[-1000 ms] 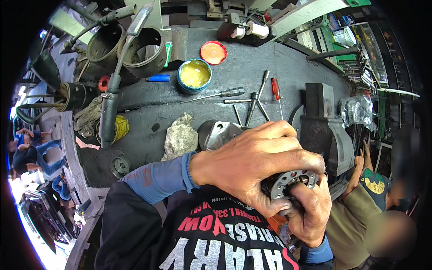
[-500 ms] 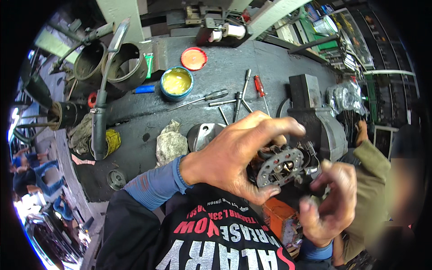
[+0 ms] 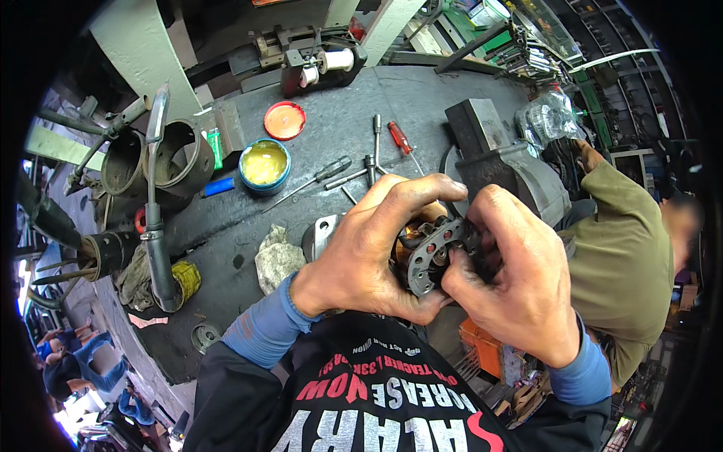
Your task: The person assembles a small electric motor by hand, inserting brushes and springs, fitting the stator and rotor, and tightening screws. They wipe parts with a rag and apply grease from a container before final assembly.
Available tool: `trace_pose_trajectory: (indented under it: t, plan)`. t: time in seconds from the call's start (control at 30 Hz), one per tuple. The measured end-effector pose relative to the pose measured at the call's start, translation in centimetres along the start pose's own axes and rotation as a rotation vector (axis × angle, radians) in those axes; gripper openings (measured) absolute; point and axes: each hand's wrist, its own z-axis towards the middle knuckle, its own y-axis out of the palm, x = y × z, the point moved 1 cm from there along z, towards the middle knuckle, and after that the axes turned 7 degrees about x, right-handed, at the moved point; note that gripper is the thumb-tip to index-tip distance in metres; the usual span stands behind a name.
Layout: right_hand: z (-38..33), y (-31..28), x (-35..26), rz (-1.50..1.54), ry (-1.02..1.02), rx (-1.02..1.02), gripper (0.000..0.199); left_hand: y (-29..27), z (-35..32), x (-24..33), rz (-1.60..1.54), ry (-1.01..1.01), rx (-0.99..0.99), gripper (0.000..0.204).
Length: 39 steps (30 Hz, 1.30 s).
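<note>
A dark, round machine part (image 3: 431, 260) is held up in front of my chest. It has a curved metal plate ringed with holes, and something copper-coloured shows behind it. My left hand (image 3: 361, 264) grips its left side, thumb below and fingers over the top. From the other side my right hand (image 3: 523, 275) closes on it, its thumb pressed against the middle by the holed plate. My fingers hide much of the part's right side. Partly behind my left hand, a grey metal housing (image 3: 324, 232) stands on the dark workbench (image 3: 226, 252) beside a crumpled rag (image 3: 279, 260).
Beyond my hands lie a screwdriver (image 3: 333, 169), a red-handled screwdriver (image 3: 400, 137) and a T-handle wrench (image 3: 370, 167). An open tub of yellow grease (image 3: 264, 163) stands near its red lid (image 3: 285, 120). A vise (image 3: 504, 162) is at the right; a person in an olive sleeve (image 3: 629, 200) is beyond it.
My right hand has come in from the lower right, fingers apart before, and now grips the part. My left hand still holds it. The view has shifted, so the bench appears farther left.
</note>
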Motion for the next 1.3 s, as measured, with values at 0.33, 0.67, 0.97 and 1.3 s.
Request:
trace_pose_trajectory:
  t: [0.33,0.67,0.97,1.3]
  plan:
    - [-0.1,0.8,-0.1,0.040,-0.005,0.072,0.026,-0.5,0.8,-0.1,0.081,0.246,-0.025,0.075]
    - [0.3,0.0,0.8,0.165,0.010,-0.030,0.023,-0.7,0.9,1.0,0.194,0.182,-0.112,0.067]
    - [0.8,-2.4,1.2,0.116,-0.164,0.004,0.043,-0.7,1.9,1.6,0.212,0.187,-0.150,0.065]
    - [2.4,-1.7,0.3,-0.198,-0.807,0.000,0.039,-0.8,1.7,1.1,0.213,0.167,-0.131,0.075]
